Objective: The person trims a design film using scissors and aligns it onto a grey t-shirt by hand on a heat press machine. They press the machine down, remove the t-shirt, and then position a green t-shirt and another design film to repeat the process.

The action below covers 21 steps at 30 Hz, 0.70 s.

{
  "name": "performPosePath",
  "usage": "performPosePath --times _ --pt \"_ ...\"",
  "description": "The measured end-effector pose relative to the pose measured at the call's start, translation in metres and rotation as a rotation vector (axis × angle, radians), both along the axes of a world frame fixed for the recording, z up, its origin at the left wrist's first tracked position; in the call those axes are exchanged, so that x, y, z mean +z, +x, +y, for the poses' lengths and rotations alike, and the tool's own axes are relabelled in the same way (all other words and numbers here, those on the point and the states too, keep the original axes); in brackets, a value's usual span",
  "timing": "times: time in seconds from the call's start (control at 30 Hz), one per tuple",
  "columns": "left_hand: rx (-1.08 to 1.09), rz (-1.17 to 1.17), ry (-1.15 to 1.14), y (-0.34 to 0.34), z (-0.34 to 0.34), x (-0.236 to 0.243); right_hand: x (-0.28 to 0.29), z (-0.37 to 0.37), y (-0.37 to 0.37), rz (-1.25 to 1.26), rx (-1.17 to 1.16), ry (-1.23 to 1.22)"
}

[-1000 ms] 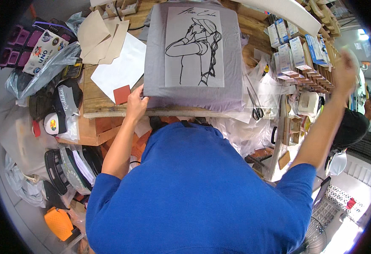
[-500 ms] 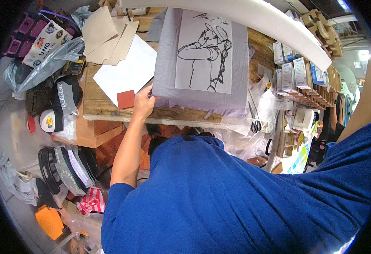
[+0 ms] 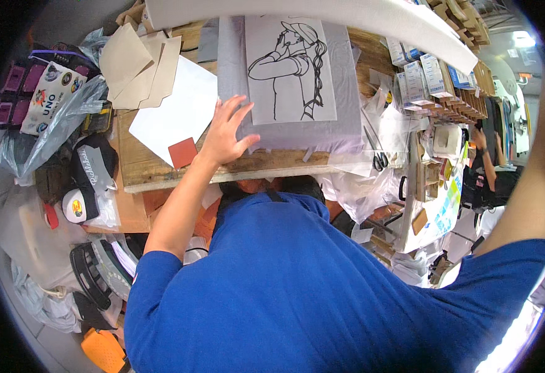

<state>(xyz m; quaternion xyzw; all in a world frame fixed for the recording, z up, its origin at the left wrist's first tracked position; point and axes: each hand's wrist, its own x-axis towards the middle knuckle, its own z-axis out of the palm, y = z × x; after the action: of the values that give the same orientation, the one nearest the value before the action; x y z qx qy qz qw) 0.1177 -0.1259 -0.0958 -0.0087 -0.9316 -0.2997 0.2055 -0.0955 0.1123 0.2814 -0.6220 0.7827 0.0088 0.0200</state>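
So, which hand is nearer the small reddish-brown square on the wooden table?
Left. The left hand is just right of the square; the right hand is out of view, its forearm far off at the picture's right edge.

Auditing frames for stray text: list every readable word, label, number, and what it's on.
Wording not copied; carriers only.
White panel, upper left: large dark capitals, readable.
Grey patch, left: pale script, readable.
White-fronted cap: badge lettering too small.
White-and-blue boxes: blue print, mostly too small.
Blue-green printed sheet, right: lettering too partial.
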Motion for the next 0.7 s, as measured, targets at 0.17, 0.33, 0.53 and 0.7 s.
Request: performPosePath --times 0.17,0.33,0.53,0.7 --pt "0.182 0.048 -0.022 -0.044 -0.012 -0.033 -0.080 0.005 0.025 -0.572 0.209 0.192" --pt "0.163 0.043 -0.087 -0.088 0.013 -0.023 -0.327 0.078 -0.018 -0.260 -0.419 -0.281" --pt "0.215 -0.096 -0.210 -0.068 0.010 -0.027 -0.399 0.063 0.019 -0.115 -0.543 -0.287" --pt "0.192 -0.137 -0.247 -0.071 0.015 -0.025 -0.401 0.066 0.021 -0.054 -0.575 -0.196"
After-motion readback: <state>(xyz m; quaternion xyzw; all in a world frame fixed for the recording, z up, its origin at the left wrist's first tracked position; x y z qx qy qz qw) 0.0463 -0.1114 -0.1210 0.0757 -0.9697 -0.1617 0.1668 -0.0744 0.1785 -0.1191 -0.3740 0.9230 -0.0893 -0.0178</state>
